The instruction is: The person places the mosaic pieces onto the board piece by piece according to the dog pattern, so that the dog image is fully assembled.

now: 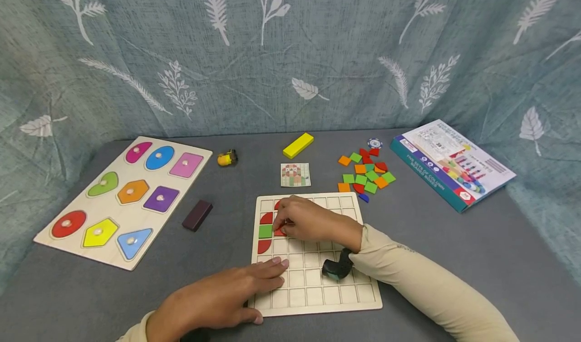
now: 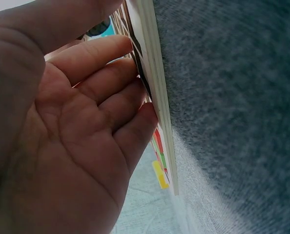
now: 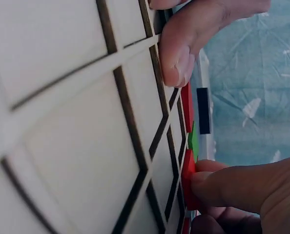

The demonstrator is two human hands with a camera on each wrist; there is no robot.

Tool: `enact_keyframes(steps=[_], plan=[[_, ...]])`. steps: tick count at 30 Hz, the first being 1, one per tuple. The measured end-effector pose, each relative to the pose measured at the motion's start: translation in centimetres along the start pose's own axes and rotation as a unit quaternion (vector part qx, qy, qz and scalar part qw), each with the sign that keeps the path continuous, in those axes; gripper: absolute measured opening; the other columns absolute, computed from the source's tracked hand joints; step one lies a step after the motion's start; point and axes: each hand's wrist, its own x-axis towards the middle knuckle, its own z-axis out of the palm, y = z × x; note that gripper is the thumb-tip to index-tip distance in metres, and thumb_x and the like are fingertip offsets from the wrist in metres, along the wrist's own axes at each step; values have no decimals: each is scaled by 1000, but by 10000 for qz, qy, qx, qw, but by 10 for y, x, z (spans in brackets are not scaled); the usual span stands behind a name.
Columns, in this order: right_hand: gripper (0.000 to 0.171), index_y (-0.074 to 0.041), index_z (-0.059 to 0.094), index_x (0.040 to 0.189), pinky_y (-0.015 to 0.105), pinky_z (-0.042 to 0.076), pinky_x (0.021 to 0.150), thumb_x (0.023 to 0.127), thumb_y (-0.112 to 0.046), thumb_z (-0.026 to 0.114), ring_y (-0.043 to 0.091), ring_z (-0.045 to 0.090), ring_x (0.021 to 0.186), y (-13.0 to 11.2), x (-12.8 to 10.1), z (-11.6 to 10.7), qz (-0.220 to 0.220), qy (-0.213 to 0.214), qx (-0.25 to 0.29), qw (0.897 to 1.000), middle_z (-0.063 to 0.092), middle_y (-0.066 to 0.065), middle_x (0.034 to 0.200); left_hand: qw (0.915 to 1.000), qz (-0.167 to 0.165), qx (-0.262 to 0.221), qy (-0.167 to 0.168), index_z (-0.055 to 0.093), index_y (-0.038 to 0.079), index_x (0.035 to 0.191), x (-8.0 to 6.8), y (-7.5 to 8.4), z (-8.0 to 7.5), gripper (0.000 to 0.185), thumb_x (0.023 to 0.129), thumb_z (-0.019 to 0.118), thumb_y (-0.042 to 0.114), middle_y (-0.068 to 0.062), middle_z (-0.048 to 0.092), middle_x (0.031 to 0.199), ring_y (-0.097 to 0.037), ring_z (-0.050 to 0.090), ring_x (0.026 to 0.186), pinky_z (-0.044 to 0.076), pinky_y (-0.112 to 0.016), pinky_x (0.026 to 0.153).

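Note:
A wooden grid board (image 1: 313, 296) lies in front of me. Along its left column sit a red quarter-round tile (image 1: 266, 218), a green square tile (image 1: 265, 231) and another red quarter-round tile (image 1: 264, 246). My right hand (image 1: 301, 218) pinches a red tile (image 3: 188, 180) in the second column, beside the green one; its fingers hide part of that tile. Another red tile (image 1: 278, 205) shows partly above them. My left hand (image 1: 231, 289) rests on the board's lower left with fingers extended, thumb by the front edge. In the left wrist view its fingertips (image 2: 147, 113) meet the board's edge.
Behind the board lies a small pattern card (image 1: 295, 175); loose coloured tiles (image 1: 359, 169) are scattered right of it. A shape puzzle (image 1: 115, 206), a dark block (image 1: 197, 216) and a toy vehicle (image 1: 227, 157) lie left. A yellow block (image 1: 298, 146) and a box (image 1: 454, 163) stand farther back.

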Motion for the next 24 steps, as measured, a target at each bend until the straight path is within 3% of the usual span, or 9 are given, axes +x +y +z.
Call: enact_keyframes(steps=[8,15,20,24], plan=[[16,-8,75,102,23,45,74,89,-3,66,11,53,80,2,-1,-1,154,22,63,9999,61,0,96,10000,21,-40,-30,52,14,142,1,-1,0,63,85,77,20,1,33,155,-20,32,140,41,-41,102],[17,-7,74,106,25,47,71,91,-6,66,11,55,79,28,-9,-13,318,472,268,9980,63,0,97,9999,-34,-147,-66,51,16,143,-1,0,-2,62,86,76,21,4,30,156,-19,29,142,39,-41,104],[17,-6,73,107,31,47,68,92,-6,65,16,53,76,50,-19,-28,859,996,559,9897,62,4,102,9999,-67,-139,-42,51,16,143,-1,1,-2,62,86,76,21,5,30,156,-19,29,142,38,-43,105],[21,-4,71,113,40,46,81,93,-9,64,25,56,93,65,-29,-42,1408,1253,273,9817,60,11,111,9999,-76,-152,-9,51,16,143,-2,1,-2,63,86,76,21,6,30,156,-18,28,142,38,-42,105]])
